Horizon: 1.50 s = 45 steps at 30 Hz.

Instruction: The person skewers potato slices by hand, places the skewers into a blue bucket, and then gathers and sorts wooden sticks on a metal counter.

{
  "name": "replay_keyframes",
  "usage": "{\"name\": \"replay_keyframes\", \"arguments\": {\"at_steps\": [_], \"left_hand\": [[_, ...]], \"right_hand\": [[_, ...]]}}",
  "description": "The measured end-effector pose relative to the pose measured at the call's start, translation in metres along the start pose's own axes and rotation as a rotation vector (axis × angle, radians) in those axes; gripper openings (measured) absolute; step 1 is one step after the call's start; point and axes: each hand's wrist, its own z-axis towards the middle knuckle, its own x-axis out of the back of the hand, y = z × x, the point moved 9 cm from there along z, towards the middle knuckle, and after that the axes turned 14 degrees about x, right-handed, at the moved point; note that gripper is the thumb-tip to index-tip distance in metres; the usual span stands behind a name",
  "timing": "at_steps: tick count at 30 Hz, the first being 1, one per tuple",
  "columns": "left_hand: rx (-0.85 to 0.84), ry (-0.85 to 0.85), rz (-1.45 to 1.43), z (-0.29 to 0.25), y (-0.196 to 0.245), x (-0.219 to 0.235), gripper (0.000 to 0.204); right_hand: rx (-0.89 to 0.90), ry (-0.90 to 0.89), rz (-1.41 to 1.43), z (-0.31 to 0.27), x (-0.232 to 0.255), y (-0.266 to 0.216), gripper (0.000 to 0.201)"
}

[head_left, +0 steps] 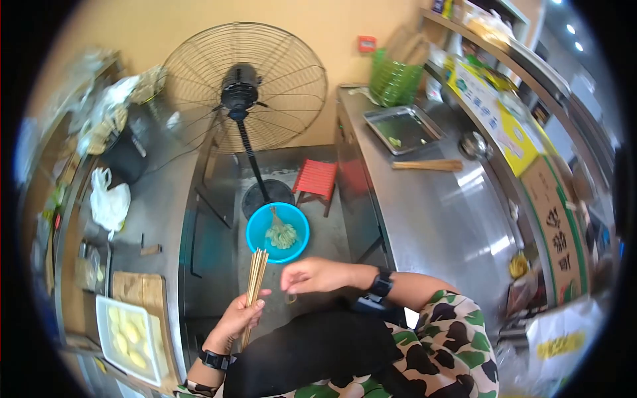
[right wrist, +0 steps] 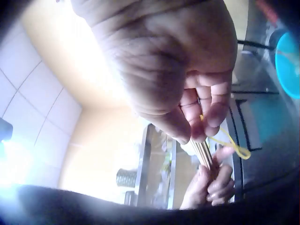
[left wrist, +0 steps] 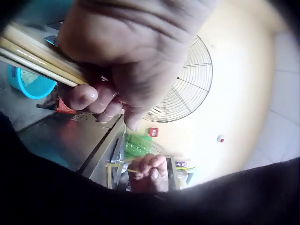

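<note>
My left hand (head_left: 237, 317) grips a bundle of thin wooden sticks (head_left: 256, 278), which stand nearly upright above the fist. Just right of the bundle, my right hand (head_left: 320, 274) pinches a thin yellow band (right wrist: 242, 153) between thumb and fingertips; its loop hangs loose beside the sticks in the right wrist view. In the left wrist view the sticks (left wrist: 40, 54) run out from under the left hand (left wrist: 126, 56), and the right hand (left wrist: 150, 173) appears apart from them. How the lower ends of the sticks lie is hidden.
Ahead on the floor are a blue basin (head_left: 253, 232) holding a pale bundle, a red stool (head_left: 316, 178) and a large fan (head_left: 239, 89). Steel counters flank both sides; a white tub (head_left: 159, 351) stands left, and a tray (head_left: 431, 127) and more sticks (head_left: 428, 165) lie right.
</note>
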Motion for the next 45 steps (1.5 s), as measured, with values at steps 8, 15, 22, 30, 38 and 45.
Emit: {"name": "replay_keyframes", "arguments": {"at_steps": [8,15,22,30,38,45], "left_hand": [[0.03,0.382,0.144,-0.059,0.01,-0.019,0.043],[-0.083,0.558,0.028,-0.078,-0.007,0.005,0.026],[-0.163,0.696,-0.01,-0.118,-0.033,0.076,0.018],[-0.227,1.01,0.372,-0.199,-0.076,0.163,0.04],[-0.224,1.292,0.615,-0.271,-0.102,0.238,0.044],[-0.577,1.216,0.002,-0.323,-0.115,0.262,0.031]], "right_hand": [[0.244,-0.188,0.293,0.06,-0.058,-0.001,0.009],[-0.024,-0.055,1.019,0.077,-0.072,0.029,0.011],[-0.249,-0.765,0.478,0.074,-0.13,0.064,0.015],[-0.097,-0.563,0.01,0.202,-0.175,0.008,0.063],[0.294,-0.846,-0.557,0.308,-0.283,0.053,0.04],[-0.197,-1.132,-0.063,0.33,-0.348,0.096,0.026]]}}
